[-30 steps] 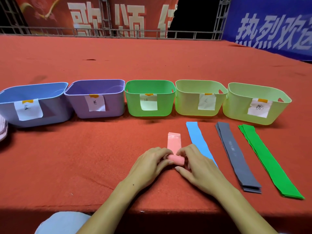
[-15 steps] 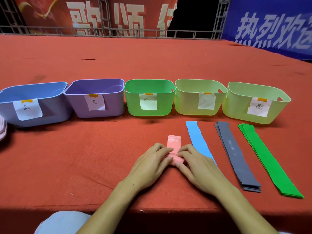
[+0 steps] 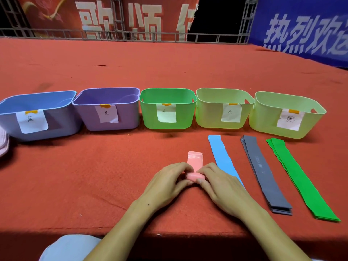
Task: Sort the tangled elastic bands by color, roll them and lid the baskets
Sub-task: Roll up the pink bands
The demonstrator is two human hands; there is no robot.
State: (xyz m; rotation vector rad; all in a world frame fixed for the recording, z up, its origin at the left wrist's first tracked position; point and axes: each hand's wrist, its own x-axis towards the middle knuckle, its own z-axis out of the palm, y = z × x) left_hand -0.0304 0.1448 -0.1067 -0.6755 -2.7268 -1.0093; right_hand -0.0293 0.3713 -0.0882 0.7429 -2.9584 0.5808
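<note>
A pink elastic band (image 3: 195, 159) lies flat on the red table, its near end wound into a small roll. My left hand (image 3: 169, 182) and my right hand (image 3: 221, 185) pinch that roll from either side. To the right lie a blue band (image 3: 221, 157), a stack of grey bands (image 3: 263, 174) and green bands (image 3: 301, 178), all stretched out flat. Behind them stand several labelled baskets in a row: blue (image 3: 11, 119), purple (image 3: 128, 112), green (image 3: 148, 113), and two pale green ones (image 3: 209, 113) (image 3: 263, 119). All are unlidded.
A pale pink object (image 3: 3, 144) shows at the left edge beside the blue basket. The table's front edge (image 3: 56, 229) runs just below my wrists. A metal railing (image 3: 131, 34) and banners stand beyond the far side.
The pink roll has moved forward along the band, so the flat part ahead of my fingers is shorter. Both hands have shifted slightly away from me.
</note>
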